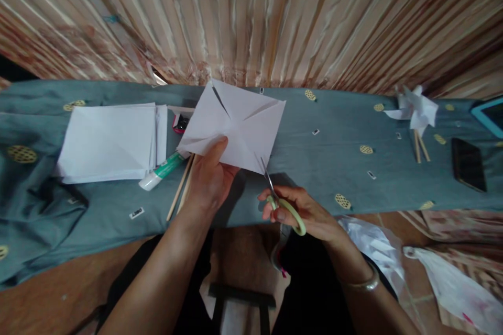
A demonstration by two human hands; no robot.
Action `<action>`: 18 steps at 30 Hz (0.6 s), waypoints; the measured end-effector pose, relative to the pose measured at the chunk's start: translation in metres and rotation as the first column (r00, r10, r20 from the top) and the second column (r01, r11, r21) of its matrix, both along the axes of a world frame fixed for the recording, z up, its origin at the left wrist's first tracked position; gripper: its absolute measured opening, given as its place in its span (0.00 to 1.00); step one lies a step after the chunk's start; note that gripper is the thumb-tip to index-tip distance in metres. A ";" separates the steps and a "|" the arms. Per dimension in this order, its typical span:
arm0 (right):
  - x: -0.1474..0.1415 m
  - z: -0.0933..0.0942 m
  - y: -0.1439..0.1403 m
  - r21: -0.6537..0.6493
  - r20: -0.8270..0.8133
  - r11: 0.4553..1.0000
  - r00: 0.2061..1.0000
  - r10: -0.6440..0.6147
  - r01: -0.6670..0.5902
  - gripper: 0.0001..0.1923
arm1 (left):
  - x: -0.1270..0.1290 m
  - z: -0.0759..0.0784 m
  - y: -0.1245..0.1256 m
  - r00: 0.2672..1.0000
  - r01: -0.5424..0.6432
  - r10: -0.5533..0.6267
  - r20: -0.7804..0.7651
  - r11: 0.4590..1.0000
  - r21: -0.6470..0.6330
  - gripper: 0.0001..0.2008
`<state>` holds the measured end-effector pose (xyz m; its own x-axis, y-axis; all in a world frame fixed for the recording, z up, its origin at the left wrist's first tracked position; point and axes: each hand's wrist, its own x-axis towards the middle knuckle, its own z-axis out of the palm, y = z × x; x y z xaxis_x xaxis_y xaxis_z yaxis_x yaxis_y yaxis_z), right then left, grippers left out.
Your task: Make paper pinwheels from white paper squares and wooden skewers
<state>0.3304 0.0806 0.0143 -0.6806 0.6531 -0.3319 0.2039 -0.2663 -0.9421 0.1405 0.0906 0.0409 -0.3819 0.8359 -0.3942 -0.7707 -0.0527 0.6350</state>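
A square white sheet of paper (251, 115) is held above the table by my left hand (212, 178), its thumb on top and its fingers underneath. Slits run in from some corners toward the middle of the sheet, and crease lines cross it. My right hand (298, 209) grips scissors (294, 214) with pale green handles. Their blades are at the sheet's lower right corner, in line with the crease there. Below my left hand, thin wooden sticks (179, 188) and a green and white glue stick (163, 171) lie on the cloth.
A stack of white paper (110, 138) lies at the left beside a small red box (179, 123). At the right are paper pinwheels (418, 107) on sticks, a black phone (468, 164) and a blue-edged device (487, 118). A pleated curtain (251, 21) hangs behind the cloth-covered table (326, 167).
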 end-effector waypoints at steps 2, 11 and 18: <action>-0.001 -0.001 0.000 0.013 -0.004 1.000 1.000 -0.004 0.004 0.23 | 0.002 0.000 0.000 1.000 -0.008 0.008 0.008 1.000 -0.009 0.19; 0.002 0.000 0.001 0.008 0.015 1.000 1.000 0.003 -0.003 0.20 | 0.004 0.002 -0.002 1.000 0.026 -0.027 -0.007 0.999 -0.046 0.19; 0.002 -0.001 0.001 -0.019 0.023 1.000 1.000 0.005 -0.004 0.20 | 0.004 -0.001 -0.003 0.998 0.058 -0.058 0.007 0.998 -0.013 0.18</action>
